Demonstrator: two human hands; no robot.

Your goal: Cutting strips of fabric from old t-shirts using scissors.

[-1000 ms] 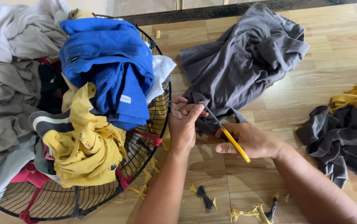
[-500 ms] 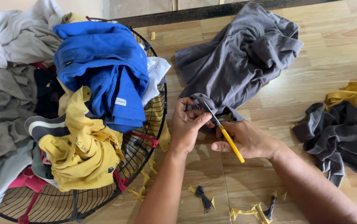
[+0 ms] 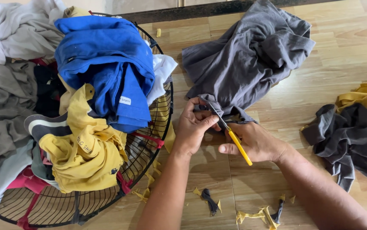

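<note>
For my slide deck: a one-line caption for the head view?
Left hand pinches grey garment; right hand holds yellow-handled cutter at the cloth.

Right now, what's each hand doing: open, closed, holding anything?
Left hand: closed, pinching the edge of the grey shirt.
Right hand: closed around the yellow-handled scissors, blades at that edge.
</note>
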